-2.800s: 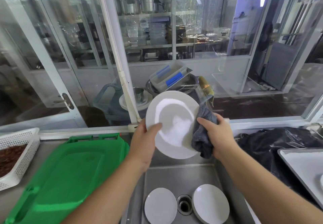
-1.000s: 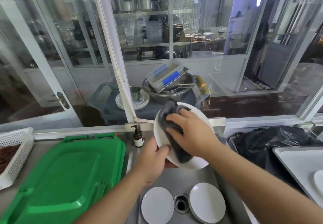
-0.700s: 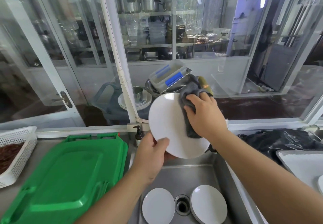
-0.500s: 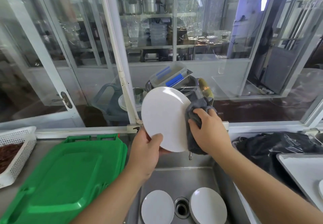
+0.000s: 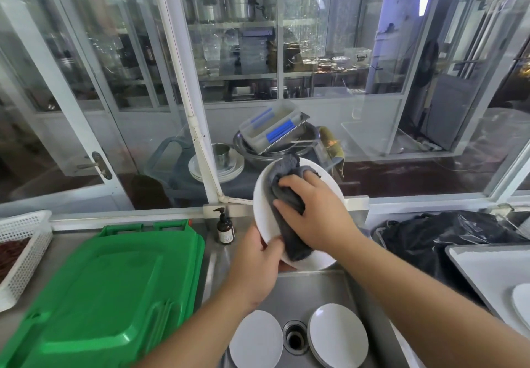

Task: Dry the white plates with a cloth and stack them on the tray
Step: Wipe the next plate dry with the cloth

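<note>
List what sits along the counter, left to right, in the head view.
White perforated basket → green plastic tray → brown pump bottle → white plate held over the steel sink → black plastic bag → white tray.

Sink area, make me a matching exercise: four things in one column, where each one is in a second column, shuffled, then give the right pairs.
Things
1. grey cloth
2. pump bottle
3. green tray
4. black bag

Places
A. on the counter to the left of the sink
B. pressed on the held plate under the right hand
C. on the counter to the right of the sink
D. upright at the sink's back left corner

Pairs: 1-B, 2-D, 3-A, 4-C
</note>
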`<state>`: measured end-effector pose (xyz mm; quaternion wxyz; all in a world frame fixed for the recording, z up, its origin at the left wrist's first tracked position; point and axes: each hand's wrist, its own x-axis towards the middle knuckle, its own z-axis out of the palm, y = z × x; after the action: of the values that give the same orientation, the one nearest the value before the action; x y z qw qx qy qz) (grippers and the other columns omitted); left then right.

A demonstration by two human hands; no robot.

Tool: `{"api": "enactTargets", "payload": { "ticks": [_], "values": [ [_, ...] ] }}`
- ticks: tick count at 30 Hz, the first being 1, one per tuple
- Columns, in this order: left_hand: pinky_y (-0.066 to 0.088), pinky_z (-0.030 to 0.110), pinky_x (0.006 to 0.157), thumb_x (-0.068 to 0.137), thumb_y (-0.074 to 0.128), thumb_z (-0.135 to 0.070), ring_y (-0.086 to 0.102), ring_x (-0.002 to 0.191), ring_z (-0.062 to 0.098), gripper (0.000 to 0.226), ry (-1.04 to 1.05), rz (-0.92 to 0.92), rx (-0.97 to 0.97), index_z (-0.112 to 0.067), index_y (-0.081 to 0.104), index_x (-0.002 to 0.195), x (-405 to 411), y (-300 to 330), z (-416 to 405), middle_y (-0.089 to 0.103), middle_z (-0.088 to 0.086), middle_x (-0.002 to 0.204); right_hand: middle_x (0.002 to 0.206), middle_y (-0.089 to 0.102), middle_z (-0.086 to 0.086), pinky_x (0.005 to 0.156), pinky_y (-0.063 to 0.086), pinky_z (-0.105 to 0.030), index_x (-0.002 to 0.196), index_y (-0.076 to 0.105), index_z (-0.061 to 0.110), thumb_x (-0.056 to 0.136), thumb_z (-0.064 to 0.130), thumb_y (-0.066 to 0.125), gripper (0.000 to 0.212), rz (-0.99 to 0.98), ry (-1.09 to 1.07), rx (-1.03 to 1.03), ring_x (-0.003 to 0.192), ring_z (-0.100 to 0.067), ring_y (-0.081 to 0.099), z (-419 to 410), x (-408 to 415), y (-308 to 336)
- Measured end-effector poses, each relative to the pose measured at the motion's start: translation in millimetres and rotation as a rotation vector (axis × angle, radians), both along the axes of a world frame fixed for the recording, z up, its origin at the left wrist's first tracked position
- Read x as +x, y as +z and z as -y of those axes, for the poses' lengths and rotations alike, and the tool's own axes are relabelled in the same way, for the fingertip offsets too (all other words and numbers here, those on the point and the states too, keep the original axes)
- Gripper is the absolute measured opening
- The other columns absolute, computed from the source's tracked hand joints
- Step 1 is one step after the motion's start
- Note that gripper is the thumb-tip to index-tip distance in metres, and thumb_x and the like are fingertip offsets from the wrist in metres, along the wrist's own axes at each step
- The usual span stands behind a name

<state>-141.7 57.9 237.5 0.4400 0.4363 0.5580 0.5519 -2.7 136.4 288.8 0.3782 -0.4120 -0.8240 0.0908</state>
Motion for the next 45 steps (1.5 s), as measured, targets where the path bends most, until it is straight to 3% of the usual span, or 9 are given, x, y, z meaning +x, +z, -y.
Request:
{"api": "enactTargets", "payload": {
  "ticks": [5, 13, 17, 20, 27, 34, 40, 43, 45],
  "values": [
    [0.066, 0.046, 0.078, 0.082, 0.061, -0.02, 0.076, 0.101, 0.023, 0.028, -0.007, 0.068, -0.022, -0.026, 0.072, 0.108, 3, 3, 9, 0.08, -0.001, 0.105, 0.118, 0.058, -0.008, 0.08, 0.049, -0.039, 0.131, 0.062, 0.023, 0.099, 0.038, 0.067, 0.036, -0.008, -0.19, -0.033, 0.102, -0.039, 0.059, -28, 6, 15],
    [0.061, 0.037, 0.086, 0.089, 0.054, -0.04, 0.067, 0.099, 0.003, 0.033, 0.024, -0.523, 0.054, -0.034, 0.062, 0.12, -17, 19, 14, 0.073, -0.015, 0.108, 0.131, 0.06, -0.005, 0.091, 0.047, -0.037, 0.142, 0.052, 0.026, 0.103, 0.042, 0.06, 0.043, -0.185, -0.309, -0.453, 0.111, -0.026, 0.059, -29, 13, -14],
    [0.06, 0.028, 0.072, 0.1, 0.054, -0.022, 0.066, 0.085, 0.002, 0.053, -0.026, -0.7, 0.167, -0.059, 0.041, 0.135, -15, 23, 14, 0.068, -0.019, 0.091, 0.133, 0.066, -0.002, 0.1, 0.054, -0.045, 0.136, 0.059, 0.028, 0.104, 0.036, 0.061, 0.032, -0.62, -0.215, -0.866, 0.116, -0.025, 0.063, -20, 3, -16],
    [0.053, 0.039, 0.061, 0.093, 0.05, -0.014, 0.062, 0.067, 0.019, 0.072, -0.048, -0.87, 0.231, -0.059, 0.03, 0.145, -20, 25, 9, 0.064, -0.005, 0.076, 0.119, 0.076, -0.014, 0.084, 0.063, -0.045, 0.122, 0.068, 0.019, 0.105, 0.023, 0.061, 0.019, -1.027, -0.072, -1.098, 0.106, -0.031, 0.075, -9, -1, -12],
    [0.056, 0.046, 0.062, 0.095, 0.058, -0.015, 0.071, 0.084, 0.038, 0.076, -0.087, -1.372, 0.421, -0.035, 0.021, 0.158, -37, 21, 5, 0.071, 0.005, 0.123, 0.125, 0.073, -0.025, 0.096, 0.058, -0.056, 0.125, 0.073, 0.003, 0.089, 0.069, 0.064, 0.076, -1.262, 0.199, -1.294, 0.113, -0.043, 0.073, 7, 14, -11],
    [0.06, 0.041, 0.056, 0.085, 0.068, -0.009, 0.072, 0.109, 0.029, 0.077, -0.053, -1.633, 0.494, -0.026, 0.034, 0.152, -30, 14, 11, 0.067, 0.002, 0.133, 0.102, 0.077, -0.027, 0.069, 0.063, -0.051, 0.12, 0.07, 0.003, 0.079, 0.042, 0.066, 0.056, -1.337, 0.156, -1.344, 0.084, -0.042, 0.078, 15, 19, -34],
    [0.044, 0.043, 0.116, 0.091, 0.047, -0.03, 0.029, 0.157, 0.019, 0.078, -0.21, -1.404, 0.314, -0.044, 0.02, 0.163, -34, 14, 8, 0.035, -0.006, 0.169, 0.123, 0.071, -0.029, 0.086, 0.06, -0.051, 0.137, 0.063, 0.005, 0.081, 0.041, 0.057, 0.067, -1.426, 0.2, -1.243, 0.103, -0.044, 0.072, 17, 23, -45],
    [0.019, 0.032, 0.129, 0.094, 0.044, -0.035, 0.016, 0.159, 0.005, 0.071, -0.204, -0.989, 0.344, -0.038, 0.028, 0.163, -37, 9, 7, 0.026, -0.012, 0.171, 0.117, 0.073, -0.024, 0.084, 0.059, -0.048, 0.136, 0.064, 0.007, 0.084, 0.041, 0.052, 0.063, -1.473, 0.201, -1.223, 0.098, -0.041, 0.072, 13, 30, -44],
    [0.023, 0.032, 0.127, 0.097, 0.047, -0.041, 0.026, 0.154, -0.001, 0.064, -0.052, -0.551, 0.206, -0.038, 0.036, 0.16, -36, 6, 4, 0.034, -0.018, 0.166, 0.111, 0.075, -0.021, 0.078, 0.06, -0.046, 0.134, 0.066, 0.01, 0.083, 0.041, 0.052, 0.061, -1.483, 0.205, -1.212, 0.09, -0.039, 0.074, 9, 33, -42]
  ]
}}
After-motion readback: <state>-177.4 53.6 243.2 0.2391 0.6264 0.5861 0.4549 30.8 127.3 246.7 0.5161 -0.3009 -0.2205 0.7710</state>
